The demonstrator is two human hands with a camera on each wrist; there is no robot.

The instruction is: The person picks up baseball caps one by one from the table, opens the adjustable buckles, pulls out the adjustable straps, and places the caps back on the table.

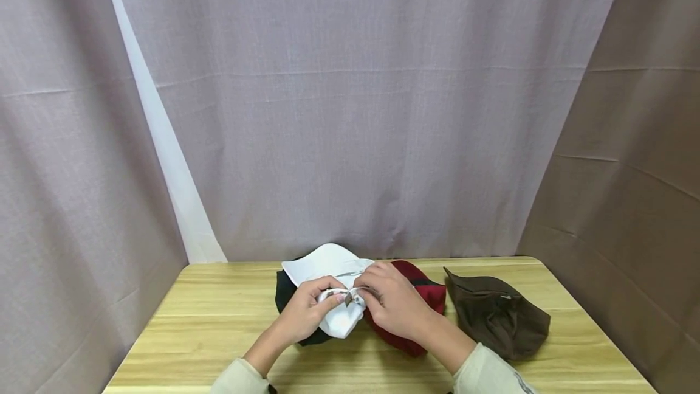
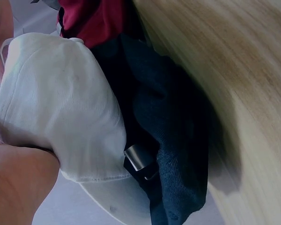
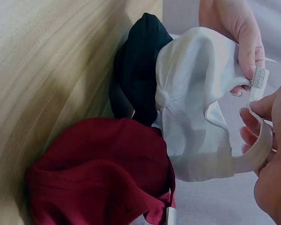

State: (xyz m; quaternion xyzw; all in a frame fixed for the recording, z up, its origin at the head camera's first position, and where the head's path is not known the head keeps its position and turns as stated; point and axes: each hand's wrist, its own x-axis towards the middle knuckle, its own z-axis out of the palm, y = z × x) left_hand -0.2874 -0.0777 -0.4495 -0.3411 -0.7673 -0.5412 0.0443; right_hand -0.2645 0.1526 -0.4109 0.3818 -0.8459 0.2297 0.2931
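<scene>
Both hands hold a white baseball cap (image 3: pixel 192 103) by the adjustable strap at its back opening. In the right wrist view the left hand (image 1: pixel 306 309) pinches the cap beside a metal buckle (image 3: pixel 259 78). My right hand (image 1: pixel 396 300) pinches the looped strap (image 3: pixel 253 161) between thumb and fingers. The cap's brim (image 1: pixel 322 260) points toward the curtain. Behind and under it lies a black cap (image 2: pixel 164 117) with a metal strap clip (image 2: pixel 139 157). To the right, partly behind my right hand, rests a dark red cap (image 3: pixel 103 168).
A dark brown cap (image 1: pixel 497 318) lies at the right side of the wooden table (image 1: pixel 219 321). Grey-mauve curtains (image 1: pixel 350 108) hang behind the table's back edge, and a browner curtain (image 1: pixel 618 199) hangs on the right.
</scene>
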